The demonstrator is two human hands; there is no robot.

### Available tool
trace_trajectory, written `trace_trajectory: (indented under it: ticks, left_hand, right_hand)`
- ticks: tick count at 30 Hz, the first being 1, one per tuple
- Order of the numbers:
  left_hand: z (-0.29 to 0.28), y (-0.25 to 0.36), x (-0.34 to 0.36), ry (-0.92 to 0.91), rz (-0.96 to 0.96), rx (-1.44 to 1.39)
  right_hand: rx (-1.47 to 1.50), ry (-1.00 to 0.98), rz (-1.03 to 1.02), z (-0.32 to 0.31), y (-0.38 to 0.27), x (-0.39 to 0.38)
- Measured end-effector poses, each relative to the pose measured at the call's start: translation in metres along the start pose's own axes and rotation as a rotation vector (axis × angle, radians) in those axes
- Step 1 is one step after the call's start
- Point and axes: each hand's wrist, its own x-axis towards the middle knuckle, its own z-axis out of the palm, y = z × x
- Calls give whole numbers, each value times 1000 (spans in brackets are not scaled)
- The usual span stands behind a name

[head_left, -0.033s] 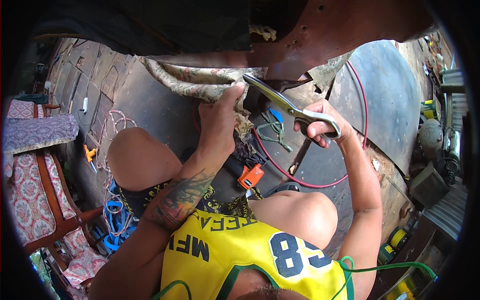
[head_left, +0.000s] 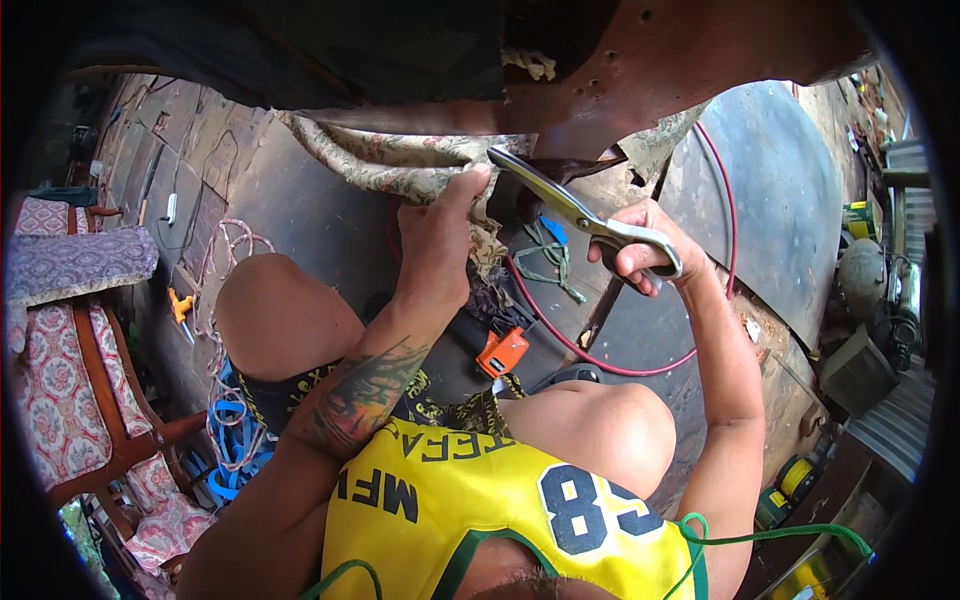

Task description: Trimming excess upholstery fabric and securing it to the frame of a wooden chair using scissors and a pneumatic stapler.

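My right hand grips the grey handles of a large pair of scissors, thumb and fingers through the loops. The blades slant up to the left, and their tips lie by the thumb of my left hand. That hand is closed on the edge of a cream floral fabric. The cloth hangs in folds beneath a dark and reddish-brown panel. Its torn, ragged end dangles beside my left wrist. How far the blades are parted, and whether cloth lies between them, I cannot make out.
On the floor between my knees lies an orange-and-black tool. A red hose curves around to the right, with green cord inside it. Floral-upholstered wooden furniture and blue straps are at left; metal boxes stand at right.
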Motion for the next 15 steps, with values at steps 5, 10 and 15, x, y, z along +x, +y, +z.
trace_trajectory:
  ticks: [5,10,15]
  left_hand:
    - [3,4,-4,-38,-58,-144]
    - [0,-1,4,-36,-107,-278]
    - [-10,-10,8,-15,14,-166]
  right_hand:
    - [81,-120,-16,-11,-3,9]
    - [45,-66,-24,-17,-9,8]
    - [14,-85,-23,-18,-12,7]
